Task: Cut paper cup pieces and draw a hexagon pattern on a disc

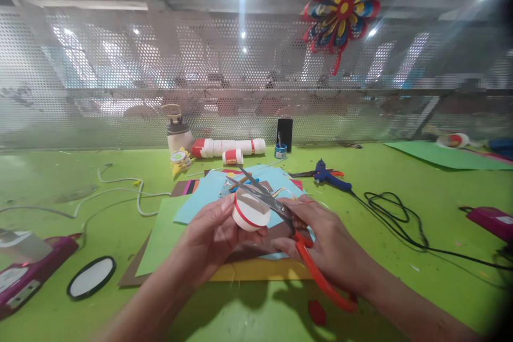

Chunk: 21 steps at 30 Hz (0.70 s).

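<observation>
In my left hand (220,230) is a short white round piece (251,219), like the cut end of a paper cup, with a red strip around it. Its fingers curl beneath it and the thumb presses its side. My right hand (320,230) grips red-handled scissors (286,212). Their blades are spread and point up and left, crossing in front of the top of the white piece; I cannot tell if they touch it. Under both hands lies a stack of coloured paper, with light blue sheets (192,206), a green sheet (160,246) and brown ones.
A blue glue gun (331,175) with a black cord lies at right. Behind the paper are a red-and-white cup (233,157), a white tube (232,147), a bottle (178,136) and a phone (285,133). Purple power strips (44,272) and a black-rimmed oval (91,277) are nearer.
</observation>
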Each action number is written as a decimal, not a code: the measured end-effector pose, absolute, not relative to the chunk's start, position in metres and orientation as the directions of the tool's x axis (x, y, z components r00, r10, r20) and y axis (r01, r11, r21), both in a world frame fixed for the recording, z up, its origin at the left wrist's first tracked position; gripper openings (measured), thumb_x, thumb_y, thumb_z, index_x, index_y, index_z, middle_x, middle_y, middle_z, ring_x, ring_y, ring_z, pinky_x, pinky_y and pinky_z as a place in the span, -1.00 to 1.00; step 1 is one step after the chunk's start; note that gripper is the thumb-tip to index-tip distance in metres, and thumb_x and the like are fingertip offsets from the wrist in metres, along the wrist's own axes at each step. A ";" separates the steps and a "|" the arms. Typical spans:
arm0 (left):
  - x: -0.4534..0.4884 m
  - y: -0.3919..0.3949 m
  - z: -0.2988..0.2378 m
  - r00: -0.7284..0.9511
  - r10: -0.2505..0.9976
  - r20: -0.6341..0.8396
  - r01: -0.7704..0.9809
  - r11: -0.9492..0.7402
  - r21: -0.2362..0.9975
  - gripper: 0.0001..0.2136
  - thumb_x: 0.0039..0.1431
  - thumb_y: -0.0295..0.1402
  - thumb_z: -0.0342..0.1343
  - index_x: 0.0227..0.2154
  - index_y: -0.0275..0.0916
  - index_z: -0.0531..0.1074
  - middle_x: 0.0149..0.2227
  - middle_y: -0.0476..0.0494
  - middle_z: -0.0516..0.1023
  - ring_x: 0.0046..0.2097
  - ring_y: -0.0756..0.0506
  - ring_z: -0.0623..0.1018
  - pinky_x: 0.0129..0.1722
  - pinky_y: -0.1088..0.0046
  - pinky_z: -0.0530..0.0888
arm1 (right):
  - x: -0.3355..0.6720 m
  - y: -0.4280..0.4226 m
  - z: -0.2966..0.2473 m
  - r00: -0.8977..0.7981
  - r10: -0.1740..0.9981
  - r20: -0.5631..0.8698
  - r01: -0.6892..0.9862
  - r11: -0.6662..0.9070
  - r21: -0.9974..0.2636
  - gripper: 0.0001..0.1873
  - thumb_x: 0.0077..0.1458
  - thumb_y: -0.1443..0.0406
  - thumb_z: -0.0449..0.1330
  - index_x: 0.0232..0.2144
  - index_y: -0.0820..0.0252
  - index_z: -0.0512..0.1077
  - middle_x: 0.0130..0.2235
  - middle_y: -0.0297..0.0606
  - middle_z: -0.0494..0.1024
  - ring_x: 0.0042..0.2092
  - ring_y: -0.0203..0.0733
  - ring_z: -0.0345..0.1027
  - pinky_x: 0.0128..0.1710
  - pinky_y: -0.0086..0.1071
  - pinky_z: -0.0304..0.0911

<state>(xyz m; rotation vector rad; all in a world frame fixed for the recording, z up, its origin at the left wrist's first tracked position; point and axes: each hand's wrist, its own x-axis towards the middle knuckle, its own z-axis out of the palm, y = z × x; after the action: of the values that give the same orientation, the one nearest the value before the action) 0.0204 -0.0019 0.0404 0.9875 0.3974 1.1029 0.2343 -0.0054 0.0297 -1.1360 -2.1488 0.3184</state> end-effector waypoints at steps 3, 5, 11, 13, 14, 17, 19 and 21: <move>0.020 -0.002 0.042 0.437 0.882 0.177 -0.565 0.116 0.817 -0.71 0.19 -0.22 0.11 -0.27 -0.39 0.56 -0.39 -0.24 0.57 -0.35 -0.12 0.56 -0.30 0.41 0.51 | 0.234 -0.007 0.033 -0.390 0.814 0.431 0.635 0.576 -0.515 -0.49 0.08 0.14 0.27 0.06 0.18 0.36 -0.21 -0.17 0.45 -0.20 -0.10 0.33 -0.18 -0.19 0.30; 0.020 -0.003 0.043 0.432 0.886 0.169 -0.566 0.120 0.816 -0.71 0.18 -0.21 0.13 -0.27 -0.38 0.56 -0.37 -0.23 0.57 -0.35 -0.11 0.56 -0.32 0.41 0.51 | 0.234 -0.008 0.035 -0.394 0.818 0.420 0.639 0.572 -0.515 -0.53 0.09 0.14 0.27 0.03 0.15 0.38 -0.25 -0.21 0.43 -0.26 -0.13 0.31 -0.24 -0.23 0.29; 0.017 0.001 0.043 0.452 0.879 0.149 -0.536 0.134 0.833 -0.71 0.15 -0.19 0.16 -0.31 -0.37 0.56 -0.40 -0.22 0.59 -0.39 -0.10 0.55 -0.37 0.43 0.50 | 0.233 -0.007 0.033 -0.401 0.813 0.422 0.632 0.579 -0.515 -0.51 0.10 0.14 0.26 0.06 0.13 0.35 -0.18 -0.18 0.43 -0.16 -0.09 0.32 -0.14 -0.20 0.27; 0.016 0.003 0.039 0.471 0.870 0.144 -0.531 0.150 0.834 -0.68 0.19 -0.17 0.12 -0.30 -0.38 0.55 -0.41 -0.23 0.58 -0.38 -0.11 0.55 -0.33 0.41 0.50 | 0.233 -0.006 0.031 -0.398 0.813 0.424 0.624 0.579 -0.524 -0.48 0.09 0.12 0.27 0.08 0.15 0.34 -0.13 -0.14 0.43 -0.11 -0.07 0.32 -0.09 -0.18 0.27; 0.016 0.004 0.037 0.482 0.863 0.149 -0.532 0.153 0.833 -0.67 0.20 -0.16 0.09 -0.30 -0.38 0.54 -0.42 -0.24 0.58 -0.38 -0.11 0.56 -0.32 0.41 0.50 | 0.233 -0.005 0.030 -0.394 0.816 0.424 0.621 0.576 -0.531 -0.46 0.08 0.11 0.27 0.08 0.15 0.34 -0.11 -0.13 0.42 -0.10 -0.07 0.32 -0.09 -0.18 0.27; 0.015 0.005 0.033 0.499 0.850 0.171 -0.545 0.154 0.824 -0.65 0.24 -0.16 0.04 -0.28 -0.39 0.54 -0.42 -0.25 0.58 -0.38 -0.11 0.55 -0.31 0.40 0.49 | 0.233 -0.006 0.029 -0.392 0.823 0.411 0.613 0.567 -0.550 -0.48 0.07 0.10 0.27 0.05 0.16 0.36 -0.12 -0.13 0.41 -0.13 -0.08 0.32 -0.12 -0.20 0.29; 0.016 0.003 0.034 0.493 0.852 0.175 -0.556 0.154 0.817 -0.66 0.25 -0.18 0.04 -0.25 -0.39 0.53 -0.41 -0.26 0.59 -0.38 -0.11 0.56 -0.32 0.40 0.49 | 0.234 -0.007 0.030 -0.398 0.825 0.401 0.620 0.564 -0.546 -0.49 0.08 0.09 0.26 0.04 0.16 0.37 -0.16 -0.15 0.41 -0.17 -0.09 0.32 -0.16 -0.21 0.29; 0.016 0.002 0.036 0.489 0.856 0.167 -0.558 0.159 0.814 -0.69 0.23 -0.19 0.07 -0.23 -0.38 0.53 -0.39 -0.26 0.60 -0.37 -0.11 0.57 -0.33 0.42 0.50 | 0.234 -0.007 0.032 -0.401 0.825 0.399 0.632 0.564 -0.531 -0.50 0.08 0.09 0.26 0.03 0.17 0.38 -0.22 -0.17 0.41 -0.23 -0.11 0.31 -0.21 -0.22 0.28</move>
<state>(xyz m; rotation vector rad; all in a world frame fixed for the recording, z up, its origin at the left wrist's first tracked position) 0.0156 0.0021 0.0355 0.9639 0.3713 1.0440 0.2341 -0.0072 0.0320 -1.1612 -2.1618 0.3915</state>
